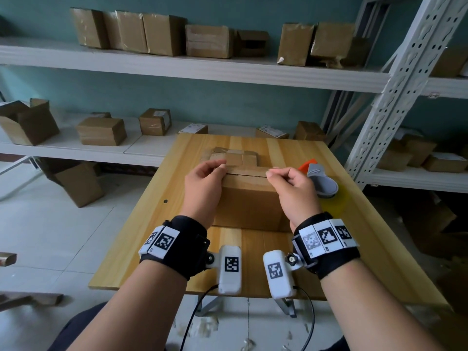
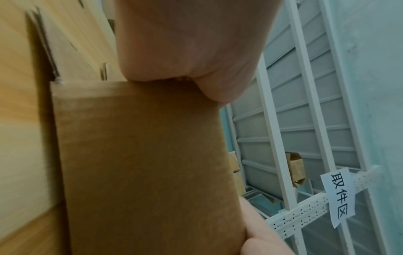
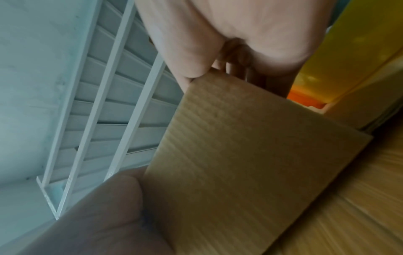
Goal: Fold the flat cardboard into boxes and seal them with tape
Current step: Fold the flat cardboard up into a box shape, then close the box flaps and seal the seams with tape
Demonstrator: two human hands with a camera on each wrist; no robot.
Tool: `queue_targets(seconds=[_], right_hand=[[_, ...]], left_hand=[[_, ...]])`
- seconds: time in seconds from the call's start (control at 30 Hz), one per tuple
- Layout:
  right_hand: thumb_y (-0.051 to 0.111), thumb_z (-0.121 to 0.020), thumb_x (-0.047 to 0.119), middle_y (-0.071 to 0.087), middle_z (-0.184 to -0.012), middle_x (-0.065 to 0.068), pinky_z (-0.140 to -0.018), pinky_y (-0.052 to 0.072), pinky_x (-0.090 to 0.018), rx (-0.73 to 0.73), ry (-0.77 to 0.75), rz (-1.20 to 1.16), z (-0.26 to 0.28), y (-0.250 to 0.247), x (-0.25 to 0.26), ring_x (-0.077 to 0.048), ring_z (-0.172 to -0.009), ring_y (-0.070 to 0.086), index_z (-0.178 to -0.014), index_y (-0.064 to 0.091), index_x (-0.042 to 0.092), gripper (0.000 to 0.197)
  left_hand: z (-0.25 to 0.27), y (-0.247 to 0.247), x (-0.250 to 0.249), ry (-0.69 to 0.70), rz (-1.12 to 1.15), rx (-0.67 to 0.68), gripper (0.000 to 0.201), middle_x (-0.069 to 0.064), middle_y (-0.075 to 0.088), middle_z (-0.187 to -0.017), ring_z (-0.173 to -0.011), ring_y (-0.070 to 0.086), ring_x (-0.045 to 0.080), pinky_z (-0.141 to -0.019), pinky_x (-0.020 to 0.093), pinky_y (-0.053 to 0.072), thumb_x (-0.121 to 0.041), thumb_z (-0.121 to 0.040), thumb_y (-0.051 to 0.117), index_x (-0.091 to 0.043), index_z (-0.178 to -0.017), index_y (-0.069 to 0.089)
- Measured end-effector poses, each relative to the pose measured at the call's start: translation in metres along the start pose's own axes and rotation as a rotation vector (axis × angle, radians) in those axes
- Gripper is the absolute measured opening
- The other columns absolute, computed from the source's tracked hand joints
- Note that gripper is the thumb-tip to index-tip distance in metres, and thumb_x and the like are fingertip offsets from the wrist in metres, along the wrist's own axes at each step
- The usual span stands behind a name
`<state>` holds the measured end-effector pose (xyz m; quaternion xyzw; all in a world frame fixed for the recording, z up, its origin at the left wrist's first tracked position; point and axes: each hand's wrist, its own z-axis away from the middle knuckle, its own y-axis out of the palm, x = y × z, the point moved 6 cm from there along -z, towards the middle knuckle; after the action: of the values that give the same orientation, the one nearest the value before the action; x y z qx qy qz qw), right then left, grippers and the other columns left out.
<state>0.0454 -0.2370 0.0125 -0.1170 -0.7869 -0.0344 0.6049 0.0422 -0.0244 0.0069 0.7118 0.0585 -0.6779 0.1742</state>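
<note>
A cardboard box [image 1: 249,198] stands in the middle of the wooden desk [image 1: 141,239], between the two hands. Its top flaps are folded down and a thin dark seam runs across the top near the far edge. What is inside the box cannot be seen, because the flaps cover it.

The left hand [image 1: 202,187] grasps the left top corner of the box, with the fingers curled over the far edge and the thumb on the flap. The right hand [image 1: 292,190] grasps the right top corner in the same way, the fingertips pinched at the flap edge. In the left wrist view the palm presses on the upper edge of the box side, and in the right wrist view the fingers [image 3: 237,69] wrap over the edge of the corrugated flap.

Just behind the box, on the far part of the desk, lies a small stack of flat cardboard [image 1: 231,155]. To the right of the box, near the right hand, lies a tape dispenser [image 1: 320,179] with an orange and grey body and a yellowish roll of tape [image 1: 334,202].

The shelves [image 1: 177,67] behind the desk carry many other cardboard boxes, some taped closed and some with open flaps. One open box [image 1: 25,122] stands at the far left of the lower shelf; its content is not visible.
</note>
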Motion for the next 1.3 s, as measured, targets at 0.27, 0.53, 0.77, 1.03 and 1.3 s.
queue_targets(seconds=[0.27,0.53,0.77,1.03,1.3], right_hand=[[0.075,-0.095,0.015,0.077,-0.105,0.011,-0.067,0.049,-0.003,0.037,0.077,-0.011,-0.003,-0.006,0.002,0.004,-0.095,0.069,-0.101,0.077,0.015,0.007],[0.075,-0.096,0.023,0.075,-0.096,0.016,-0.077,0.049,-0.015,0.068,0.041,0.141,-0.001,-0.01,0.011,0.003,-0.093,0.068,-0.096,0.076,0.02,0.003],[0.077,-0.094,0.03,0.077,-0.091,0.011,-0.075,0.053,-0.021,-0.006,-0.046,0.243,-0.001,-0.004,0.014,-0.004,-0.09,0.07,-0.093,0.079,0.02,0.01],[0.062,-0.103,0.043,0.08,-0.092,0.009,-0.091,0.061,-0.04,0.109,0.064,0.167,-0.001,-0.007,0.013,-0.011,-0.094,0.073,-0.099,0.08,0.032,0.022],[0.056,-0.106,0.043,0.067,-0.127,0.002,-0.09,0.043,-0.025,0.042,0.045,0.434,-0.008,-0.039,0.013,-0.017,-0.123,0.06,-0.132,0.066,0.019,0.036]], left_hand=[[-0.001,-0.005,-0.005,0.0,-0.055,0.022,0.011,-0.003,0.076,-0.107,-0.1,0.07,0.016,-0.077,0.027,0.056,-0.028,-0.1,0.073,-0.027,-0.109,0.079],[0.001,-0.01,-0.011,0.023,-0.132,0.037,0.013,-0.005,0.077,-0.105,-0.096,0.069,0.013,-0.072,0.021,0.053,-0.031,-0.097,0.077,-0.023,-0.107,0.08],[0.023,0.018,-0.044,0.615,-0.986,-0.096,0.02,0.0,0.079,-0.108,-0.102,0.072,0.027,-0.08,0.037,0.058,-0.025,-0.105,0.062,-0.023,-0.107,0.082],[0.044,0.055,-0.038,0.786,-1.027,0.297,0.043,-0.017,0.077,-0.108,-0.094,0.068,0.009,-0.084,0.032,0.057,-0.068,-0.092,0.066,-0.037,-0.12,0.077],[0.028,0.049,-0.034,0.628,-0.816,0.326,0.023,-0.001,0.066,-0.145,-0.148,0.049,0.018,-0.127,0.027,0.011,-0.014,-0.096,0.077,-0.017,-0.118,0.08]])
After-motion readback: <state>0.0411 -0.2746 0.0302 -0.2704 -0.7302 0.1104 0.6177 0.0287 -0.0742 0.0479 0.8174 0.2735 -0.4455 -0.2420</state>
